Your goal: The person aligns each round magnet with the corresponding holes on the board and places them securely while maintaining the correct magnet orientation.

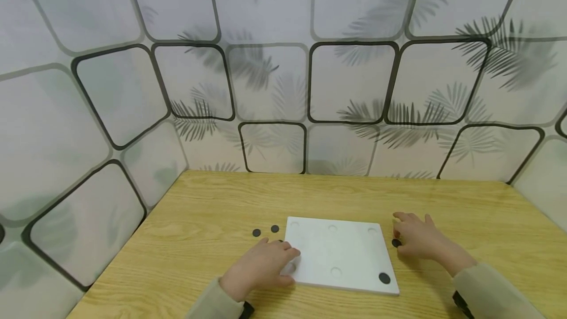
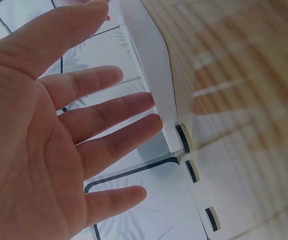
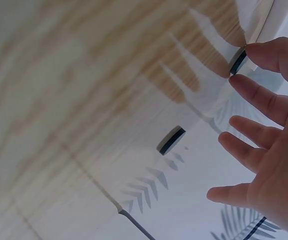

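Note:
A white board point(image 1: 336, 247) with several shallow round recesses lies on the wooden table. One black disc point(image 1: 384, 278) sits at its near right corner. My left hand point(image 1: 266, 266) is over the board's left edge, with straight, spread fingers point(image 2: 118, 105) and nothing held. To the right of the board, my right hand point(image 1: 416, 236) pinches a black disc point(image 3: 238, 61) between thumb and index finger. Its other fingers spread away from the table. Another black disc point(image 3: 172, 140) lies farther along the tabletop in the right wrist view, hidden behind the hand in the head view.
Left of the board lie two black discs, one point(image 1: 257, 233) beside the other point(image 1: 275, 229), and a third partly covered by the left hand. The wood-grain table point(image 1: 186, 225) meets a patterned wall point(image 1: 274, 146) at the back and left.

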{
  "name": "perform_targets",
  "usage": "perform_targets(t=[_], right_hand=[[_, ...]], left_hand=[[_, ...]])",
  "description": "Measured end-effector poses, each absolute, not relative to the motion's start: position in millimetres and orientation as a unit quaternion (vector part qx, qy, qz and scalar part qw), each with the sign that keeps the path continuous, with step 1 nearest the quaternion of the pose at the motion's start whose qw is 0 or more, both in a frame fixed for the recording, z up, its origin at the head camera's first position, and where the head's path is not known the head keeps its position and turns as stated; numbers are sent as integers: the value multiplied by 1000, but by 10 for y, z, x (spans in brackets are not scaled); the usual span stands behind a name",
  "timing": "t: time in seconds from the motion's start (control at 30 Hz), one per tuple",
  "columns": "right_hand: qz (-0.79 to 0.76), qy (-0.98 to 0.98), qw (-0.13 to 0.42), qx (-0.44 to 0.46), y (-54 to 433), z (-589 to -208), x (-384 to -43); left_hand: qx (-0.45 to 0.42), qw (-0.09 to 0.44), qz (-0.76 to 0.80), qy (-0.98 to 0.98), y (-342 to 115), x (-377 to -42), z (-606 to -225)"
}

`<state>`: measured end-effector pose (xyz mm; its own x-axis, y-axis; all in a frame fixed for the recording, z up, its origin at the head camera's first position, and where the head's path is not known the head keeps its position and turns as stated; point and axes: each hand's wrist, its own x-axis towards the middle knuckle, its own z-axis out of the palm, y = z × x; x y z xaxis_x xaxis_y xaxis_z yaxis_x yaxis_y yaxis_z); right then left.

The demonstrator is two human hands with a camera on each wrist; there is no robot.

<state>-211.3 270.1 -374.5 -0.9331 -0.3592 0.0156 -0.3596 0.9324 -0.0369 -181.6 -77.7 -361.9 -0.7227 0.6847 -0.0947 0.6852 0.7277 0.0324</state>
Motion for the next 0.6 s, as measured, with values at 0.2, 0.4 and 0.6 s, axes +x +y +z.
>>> perform_targets(t=[0.2, 0.4, 0.6], right_hand=[[19, -983, -3, 182, 2703, -3758, -2132], [16, -984, -7, 179, 2704, -3775, -2140], [20, -984, -6, 179, 2690, -3762, -2121]], left_hand=[[372, 43, -5, 927, -779, -1822, -3627], [373, 43, -3, 927, -784, -1829, -3635], [372, 47, -1, 927, -784, -1833, -3641]])
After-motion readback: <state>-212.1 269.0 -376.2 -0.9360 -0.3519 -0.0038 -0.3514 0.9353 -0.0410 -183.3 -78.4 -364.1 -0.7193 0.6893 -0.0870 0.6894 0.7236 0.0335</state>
